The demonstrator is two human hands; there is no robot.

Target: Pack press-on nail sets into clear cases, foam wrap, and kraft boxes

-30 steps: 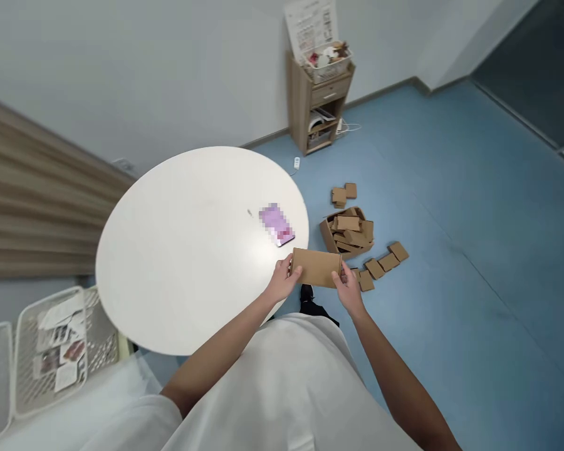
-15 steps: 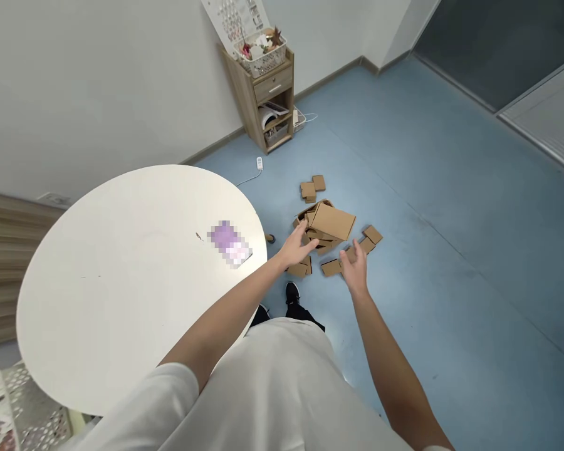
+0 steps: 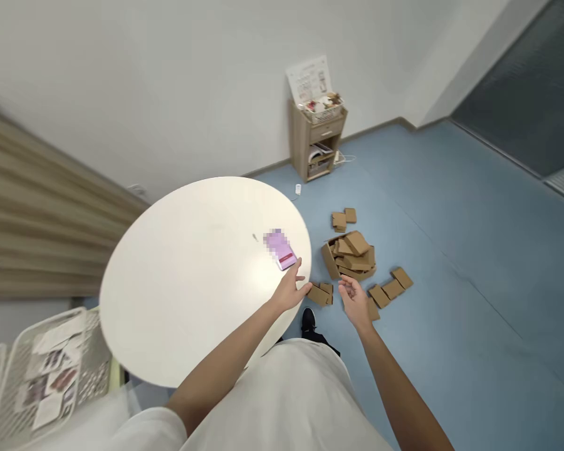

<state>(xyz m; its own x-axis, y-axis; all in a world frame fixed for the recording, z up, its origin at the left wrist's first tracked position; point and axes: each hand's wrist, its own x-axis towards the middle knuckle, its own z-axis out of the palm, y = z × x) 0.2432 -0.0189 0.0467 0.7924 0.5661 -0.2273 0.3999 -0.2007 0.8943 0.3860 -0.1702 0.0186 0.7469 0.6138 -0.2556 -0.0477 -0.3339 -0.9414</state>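
Note:
My left hand (image 3: pixel 286 290) is over the right edge of the white round table (image 3: pixel 183 275), fingers and thumb spread, holding nothing. Its index fingertip is at the lower corner of a smartphone (image 3: pixel 281 247) with a blurred purple screen; whether they touch I cannot tell. Out over the floor, my right hand (image 3: pixel 356 304) has loosely curled fingers with nothing visible in them. Just beyond it in view, an open cardboard box (image 3: pixel 329 260) on the floor holds a heap of small cardboard boxes (image 3: pixel 356 243).
More small cardboard boxes (image 3: pixel 393 289) lie right of the heap, others (image 3: pixel 338 220) behind it and some (image 3: pixel 319 293) by the table edge. A wooden cabinet (image 3: pixel 301 138) stands against the wall. A white basket (image 3: pixel 12 363) with papers is at lower left.
My view has swung left, shifting the scene rightward. My left hand has moved from in front of the cardboard pile to the phone. My right hand's fingers have curled more.

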